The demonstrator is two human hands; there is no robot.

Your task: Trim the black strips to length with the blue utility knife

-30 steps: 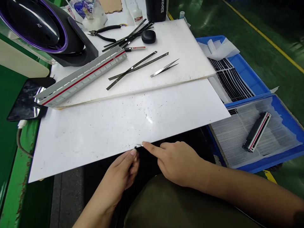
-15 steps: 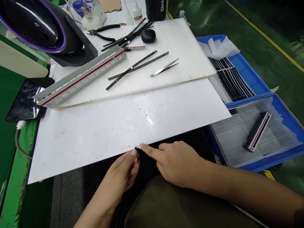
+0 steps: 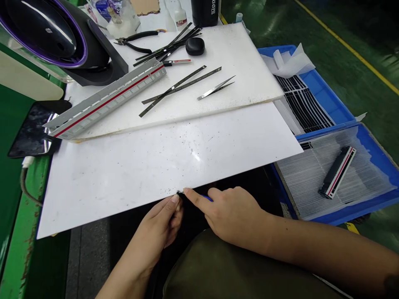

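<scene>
At the near edge of the white board (image 3: pixel 124 174), my left hand (image 3: pixel 163 222) pinches a small dark piece (image 3: pixel 180 192) between thumb and fingers. Only its tip shows, so its full shape stays hidden. My right hand (image 3: pixel 233 214) is closed, its index finger stretched toward that piece. Under this finger a bit of a blue tool (image 3: pixel 207 198) shows; the hand hides the rest, so its kind is unclear. Fine dark specks lie on the board around the fingertips.
Tweezers (image 3: pixel 215 88), thin dark strips (image 3: pixel 181 86), pliers (image 3: pixel 135 42) and a long grey part (image 3: pixel 109 101) with a red line lie on a white foam slab (image 3: pixel 249 74). Blue trays (image 3: pixel 343 112) stand at right, one with a black part (image 3: pixel 337 172). A phone (image 3: pixel 34 126) is left.
Both hands stay at the same place by the board's edge. The right hand has shifted very slightly, and a blue part of the tool now shows under its index finger.
</scene>
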